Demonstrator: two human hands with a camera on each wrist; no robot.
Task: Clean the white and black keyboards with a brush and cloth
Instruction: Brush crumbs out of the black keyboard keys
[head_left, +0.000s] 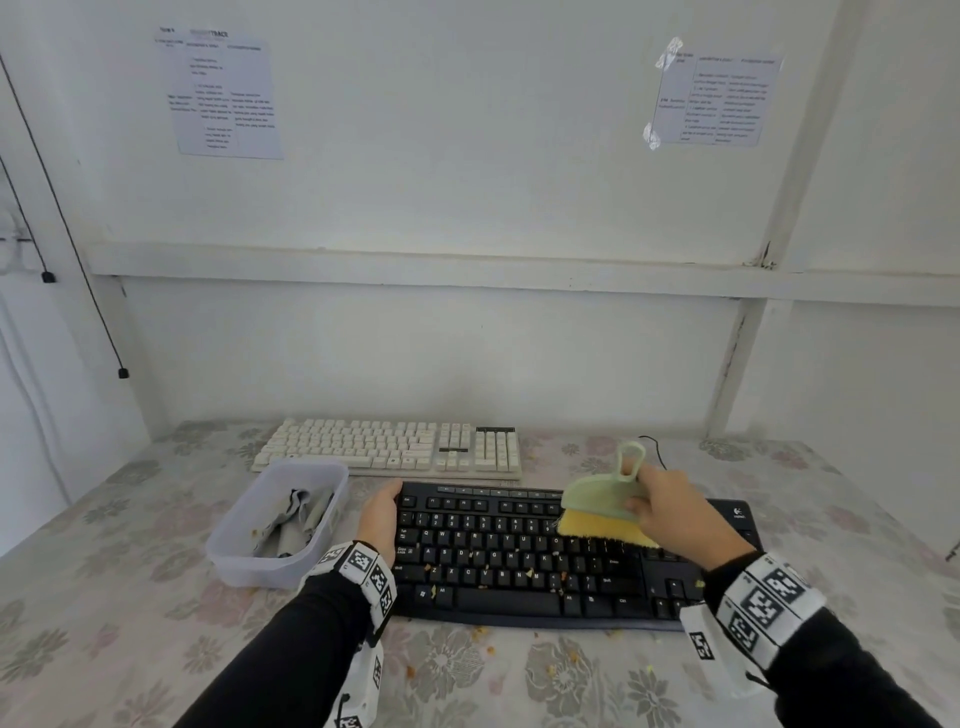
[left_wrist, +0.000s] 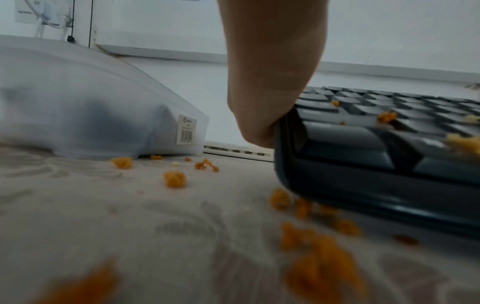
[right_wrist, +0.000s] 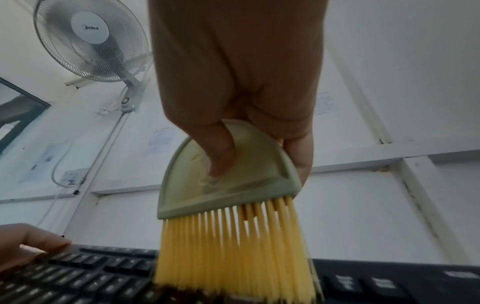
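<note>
A black keyboard (head_left: 561, 561) lies near the front of the table with orange crumbs (head_left: 530, 573) scattered on its keys. My left hand (head_left: 382, 514) grips its left end (left_wrist: 288, 148), thumb on the top edge. My right hand (head_left: 675, 512) holds a pale green brush (head_left: 605, 496) with yellow bristles (right_wrist: 233, 253), whose tips touch the keys right of centre. Behind it lies the white keyboard (head_left: 389, 447). A grey cloth (head_left: 296, 519) sits crumpled in a clear plastic tub (head_left: 244, 558) left of the black keyboard.
Crumbs (left_wrist: 175, 179) litter the floral tablecloth (head_left: 130, 597) in front of and left of the black keyboard. A black cable (head_left: 657, 449) runs behind the brush. The white wall rises just behind the white keyboard. A wall fan (right_wrist: 91, 39) hangs overhead.
</note>
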